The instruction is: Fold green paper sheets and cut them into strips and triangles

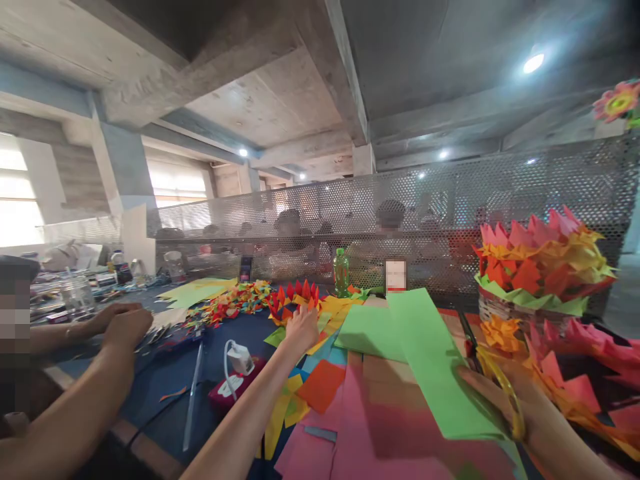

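My left hand (303,330) reaches forward, its fingers bent closed at the near edge of a red and orange folded-paper flower (287,301); the fingertips are partly hidden. On the right, my right hand (505,383) has yellow-handled scissors (514,403) around it, dark blades pointing away. Its thumb and fingers also grip the edge of a long light-green paper sheet (430,363), which slants up over the table. Under that sheet lie more green paper (373,331) and stacked pink paper sheets (350,413). Orange paper squares (323,385) lie between my arms.
A co-worker's hands (125,323) work at left. A power strip with a white charger (241,360), paper scraps (240,301), a green bottle (341,273) and a phone (245,268) are on the table. At right stands a basket (500,303) of paper flowers, before a perforated metal partition (430,227).
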